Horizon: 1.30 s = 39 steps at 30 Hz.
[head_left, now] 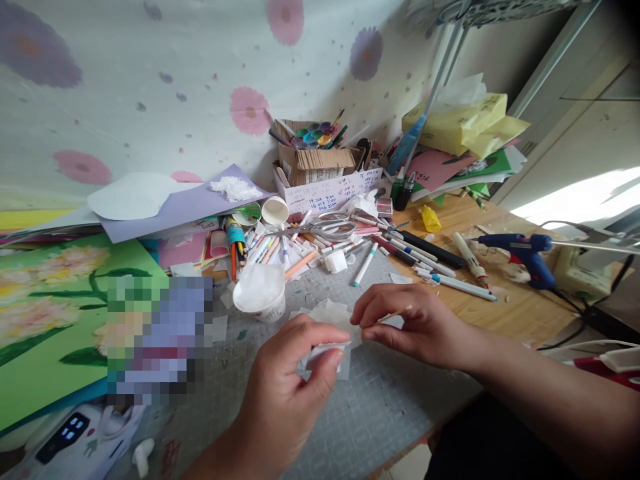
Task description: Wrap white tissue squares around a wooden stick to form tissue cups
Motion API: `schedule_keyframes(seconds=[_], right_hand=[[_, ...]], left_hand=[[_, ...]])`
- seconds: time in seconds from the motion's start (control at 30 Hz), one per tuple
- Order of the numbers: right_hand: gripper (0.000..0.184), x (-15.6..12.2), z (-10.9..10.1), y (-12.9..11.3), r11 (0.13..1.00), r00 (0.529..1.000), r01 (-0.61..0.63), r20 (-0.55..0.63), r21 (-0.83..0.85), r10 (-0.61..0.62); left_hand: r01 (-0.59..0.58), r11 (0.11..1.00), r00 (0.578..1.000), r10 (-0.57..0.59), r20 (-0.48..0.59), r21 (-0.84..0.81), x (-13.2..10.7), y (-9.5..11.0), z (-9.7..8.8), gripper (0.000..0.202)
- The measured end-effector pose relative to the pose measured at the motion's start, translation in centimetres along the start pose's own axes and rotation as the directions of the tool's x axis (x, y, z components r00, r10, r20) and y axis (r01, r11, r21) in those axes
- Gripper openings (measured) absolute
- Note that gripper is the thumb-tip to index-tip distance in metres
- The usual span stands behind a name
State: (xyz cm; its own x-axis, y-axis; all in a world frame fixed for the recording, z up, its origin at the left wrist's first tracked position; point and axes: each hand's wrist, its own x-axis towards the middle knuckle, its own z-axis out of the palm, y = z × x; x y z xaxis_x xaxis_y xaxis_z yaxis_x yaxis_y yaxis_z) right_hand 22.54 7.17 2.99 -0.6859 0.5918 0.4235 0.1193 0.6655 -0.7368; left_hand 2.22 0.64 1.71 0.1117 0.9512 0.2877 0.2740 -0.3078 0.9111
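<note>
My left hand (295, 373) is closed, thumb against fingers, around a small stack of thin white paper (327, 350). Just to its right, my right hand (410, 323) pinches with thumb and fingertips. A thin, light-brown stick (396, 313) lies across its fingers; its tip is hidden. The two hands are close together above the grey mat, fingertips apart. Behind them, loose translucent white sheets (327, 312) lie on the mat. A paper cup (260, 293) lined with white sheet stands left of these, beyond my left hand.
Pens and markers crowd the back around scissors (325, 228) and a cardboard box (315, 163). A blue glue gun (525, 252) lies at the right with its cable. Green flower artwork (45, 353) covers the left. An earbud (143, 457) and a device with a lit display (65, 437) sit front left.
</note>
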Motion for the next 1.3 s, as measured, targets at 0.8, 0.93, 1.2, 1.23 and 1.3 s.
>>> schedule_keyframes(seconds=[0.8,0.93,1.2,1.23,1.3], right_hand=[[0.003,0.0,0.1,0.2,1.000,1.000,-0.004,0.018,0.008,0.004],[0.003,0.0,0.2,0.2,1.000,0.999,-0.004,0.039,0.004,0.004],[0.003,-0.2,-0.2,-1.3,0.987,0.986,0.045,-0.167,0.157,-0.018],[0.002,-0.2,-0.2,-1.8,0.979,0.978,0.056,-0.207,0.196,-0.014],[0.002,-0.3,-0.2,-2.7,0.965,0.967,0.096,-0.255,0.245,-0.031]], left_hand=[[0.378,0.594,0.926,-0.250,0.283,-0.710,-0.1,0.0,0.3,0.018],[0.356,0.625,0.934,-0.227,0.275,-0.695,0.0,0.0,0.3,0.021],[0.393,0.559,0.919,-0.237,0.314,-0.730,0.2,0.1,0.6,0.017],[0.404,0.546,0.915,-0.246,0.320,-0.734,0.2,0.1,0.7,0.016],[0.419,0.528,0.908,-0.260,0.329,-0.739,0.1,0.1,0.8,0.013]])
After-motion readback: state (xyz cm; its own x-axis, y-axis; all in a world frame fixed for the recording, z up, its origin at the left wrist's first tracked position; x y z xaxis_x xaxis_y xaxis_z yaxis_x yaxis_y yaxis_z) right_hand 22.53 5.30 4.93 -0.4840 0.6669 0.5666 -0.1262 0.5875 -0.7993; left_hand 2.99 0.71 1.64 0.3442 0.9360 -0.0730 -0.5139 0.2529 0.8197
